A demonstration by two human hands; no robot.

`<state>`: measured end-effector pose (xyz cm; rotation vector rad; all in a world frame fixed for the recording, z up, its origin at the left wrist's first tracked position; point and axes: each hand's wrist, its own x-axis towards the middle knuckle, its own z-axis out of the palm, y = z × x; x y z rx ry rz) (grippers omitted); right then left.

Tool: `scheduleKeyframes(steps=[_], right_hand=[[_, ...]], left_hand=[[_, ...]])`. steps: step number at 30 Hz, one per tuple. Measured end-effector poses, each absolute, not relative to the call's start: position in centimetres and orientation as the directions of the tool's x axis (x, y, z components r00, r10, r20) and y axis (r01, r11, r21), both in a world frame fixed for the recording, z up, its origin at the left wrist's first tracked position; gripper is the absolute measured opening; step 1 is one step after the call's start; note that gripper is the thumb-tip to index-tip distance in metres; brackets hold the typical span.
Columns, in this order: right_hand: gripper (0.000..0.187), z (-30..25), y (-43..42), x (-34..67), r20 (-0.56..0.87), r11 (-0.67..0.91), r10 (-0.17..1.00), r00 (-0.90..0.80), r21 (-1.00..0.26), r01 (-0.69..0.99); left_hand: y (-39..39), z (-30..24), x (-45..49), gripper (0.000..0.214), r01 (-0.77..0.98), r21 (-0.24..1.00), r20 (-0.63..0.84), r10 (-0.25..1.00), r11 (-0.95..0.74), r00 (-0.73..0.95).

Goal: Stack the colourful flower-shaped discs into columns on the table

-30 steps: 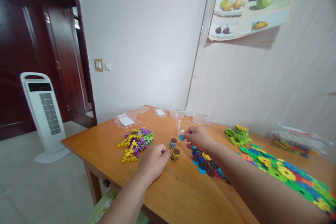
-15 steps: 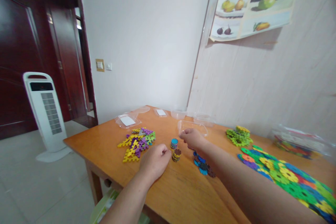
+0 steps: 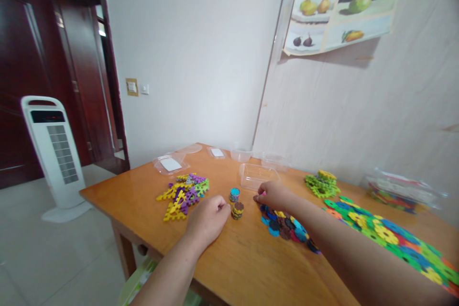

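Note:
My left hand (image 3: 208, 218) rests on the table with its fingers curled closed. I see nothing in it, though its underside is hidden. Just right of its knuckles stands a short stack of discs with a brown top (image 3: 237, 210). Behind that is a blue-topped stack of discs (image 3: 234, 194). My right hand (image 3: 271, 195) is pinched at the left end of a loose pile of small toothed discs (image 3: 285, 226) in blue, black, brown and red. A small dark disc (image 3: 256, 198) shows at its fingertips. The right forearm covers part of the pile.
Yellow, purple and green interlocking pieces (image 3: 184, 196) lie left. An open clear tub (image 3: 256, 176) stands behind the right hand, with clear lids (image 3: 170, 164) farther back. Green pieces (image 3: 321, 185), many flower-shaped pieces (image 3: 387, 236) and a filled plastic bag (image 3: 405, 193) lie right.
My right hand has moved right and down, from near the stacks and the clear tub to the disc pile. More of the pile shows. The left hand stays beside the stacks.

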<state>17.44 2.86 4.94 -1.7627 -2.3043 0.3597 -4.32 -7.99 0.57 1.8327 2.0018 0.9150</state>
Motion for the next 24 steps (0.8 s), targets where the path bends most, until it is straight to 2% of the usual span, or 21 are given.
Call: scheduleKeyframes(steps=[4,8,12,18,20,24], right_hand=[[0.011,4.4,2.5,16.9,0.040,0.268,0.963,-0.268,-0.287,0.920],[0.006,4.2,2.7,16.8,0.070,0.267,0.963,-0.259,-0.332,0.905],[0.004,4.4,3.1,16.7,0.082,0.249,0.968,-0.238,-0.448,0.858],[0.018,5.1,2.8,14.8,0.055,0.206,0.971,-0.233,-0.690,0.694],[0.018,5.4,2.5,13.9,0.041,0.182,0.973,-0.225,-0.735,0.653],[0.018,5.3,2.0,12.4,0.009,0.130,0.980,-0.197,-0.782,0.609]], left_hand=[[-8.0,0.4,-4.4,0.026,0.792,0.610,0.215,0.964,-0.010,-0.153],[-8.0,0.4,-4.5,0.026,0.795,0.606,0.212,0.966,-0.009,-0.151],[-8.1,0.6,-4.3,0.026,0.801,0.599,0.207,0.966,0.001,-0.156],[-8.0,0.4,-4.4,0.022,0.785,0.619,0.227,0.962,-0.022,-0.152],[-7.9,0.2,-4.4,0.018,0.756,0.653,0.234,0.960,-0.040,-0.151],[-7.9,0.1,-4.6,0.029,0.707,0.706,0.224,0.963,-0.052,-0.153]])
